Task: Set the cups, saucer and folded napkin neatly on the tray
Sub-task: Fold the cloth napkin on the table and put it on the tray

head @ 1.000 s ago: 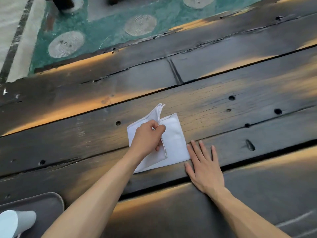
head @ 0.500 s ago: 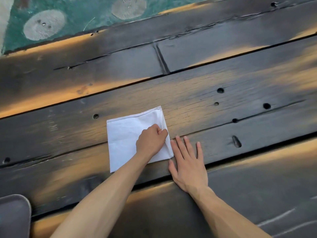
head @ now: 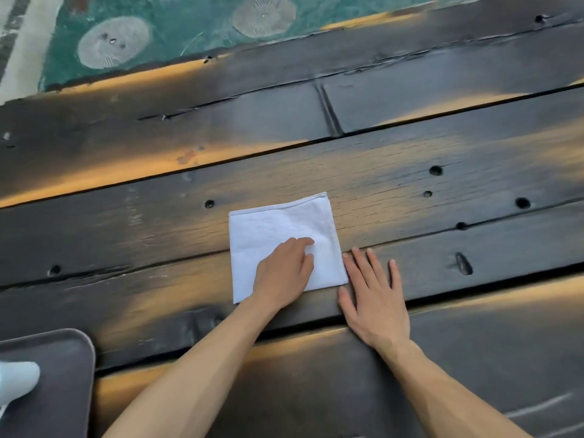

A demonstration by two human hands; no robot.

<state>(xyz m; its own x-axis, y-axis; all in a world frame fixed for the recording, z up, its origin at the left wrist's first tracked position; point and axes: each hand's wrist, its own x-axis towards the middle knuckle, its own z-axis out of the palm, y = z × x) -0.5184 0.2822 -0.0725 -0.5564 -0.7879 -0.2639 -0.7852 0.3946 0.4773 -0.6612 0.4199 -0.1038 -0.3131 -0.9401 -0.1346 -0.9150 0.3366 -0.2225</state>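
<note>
Napkin folded flat on plank table | left hand pressing it, fingers loosely bent | right hand flat, empty, at its edge | risk: fold springs open when lifted to tray

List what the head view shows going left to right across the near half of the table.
white cup on the grey tray → white folded napkin with the left hand resting on it → right hand flat on the wooden table, beside the napkin's right edge.
</note>
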